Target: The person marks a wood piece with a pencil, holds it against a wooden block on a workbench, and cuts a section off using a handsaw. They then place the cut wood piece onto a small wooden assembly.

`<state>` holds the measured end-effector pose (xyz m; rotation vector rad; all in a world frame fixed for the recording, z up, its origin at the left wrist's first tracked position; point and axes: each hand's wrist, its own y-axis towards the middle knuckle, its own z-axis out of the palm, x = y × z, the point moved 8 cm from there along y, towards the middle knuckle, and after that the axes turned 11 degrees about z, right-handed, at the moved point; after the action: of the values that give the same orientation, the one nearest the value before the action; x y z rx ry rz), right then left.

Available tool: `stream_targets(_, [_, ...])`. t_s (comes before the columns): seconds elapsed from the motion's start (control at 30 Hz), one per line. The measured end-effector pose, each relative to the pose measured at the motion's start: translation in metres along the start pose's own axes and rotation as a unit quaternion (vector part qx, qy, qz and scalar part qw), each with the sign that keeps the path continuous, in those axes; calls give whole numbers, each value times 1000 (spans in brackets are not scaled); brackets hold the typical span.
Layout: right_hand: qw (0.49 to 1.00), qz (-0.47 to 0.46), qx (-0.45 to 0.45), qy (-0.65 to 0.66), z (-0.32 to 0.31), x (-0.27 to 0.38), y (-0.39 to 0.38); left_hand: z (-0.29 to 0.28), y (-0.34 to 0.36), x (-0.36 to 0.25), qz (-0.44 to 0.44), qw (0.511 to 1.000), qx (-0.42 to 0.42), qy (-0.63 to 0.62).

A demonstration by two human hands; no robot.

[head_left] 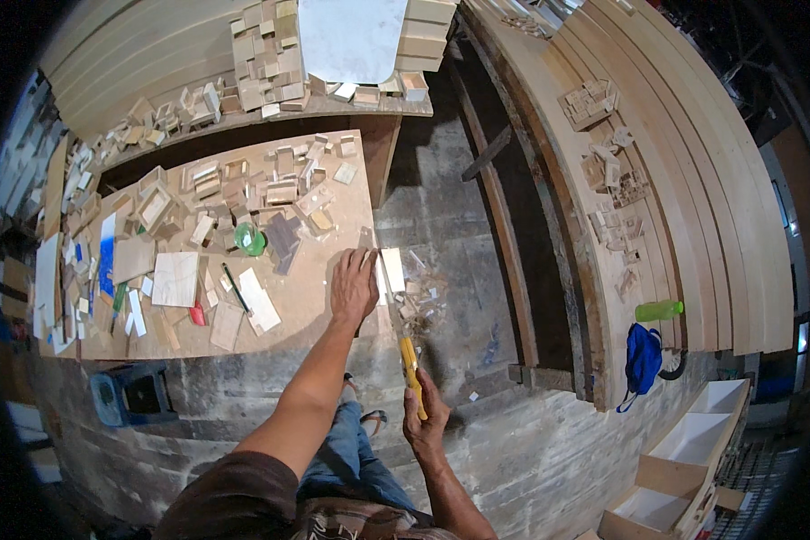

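At the right edge of the low wooden table, my left hand (355, 286) presses down with its fingers close together over a piece of wood (365, 238), mostly hidden under the palm. My right hand (426, 412) is wrapped round the yellow handle of a thin-bladed handsaw (410, 364). Its blade runs up along the table edge, right beside my left fingers. Just past the blade is a pale wood block (393, 270); whether it joins the piece under my hand I cannot tell.
Small wooden boxes (282, 193), offcuts, a green tape roll (250, 239) and a dark pencil (235, 287) cover the table (324, 315). Scraps lie on the floor (459, 297) below. A long bench (567, 270) at right bears small wooden parts, a green bottle (659, 310) and a blue bag (640, 358).
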<state>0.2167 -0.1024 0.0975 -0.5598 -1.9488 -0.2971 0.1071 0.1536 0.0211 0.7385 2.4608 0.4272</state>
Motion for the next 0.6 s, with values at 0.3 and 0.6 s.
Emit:
stream_targets(0.3, [997,-64,11,-39,5,16,-10,7,-1,5,-11,999,37,24])
stream_targets(0.6, [995,-83,-4,-62,8,37,-7,6,-2,5,-12,999,41,32])
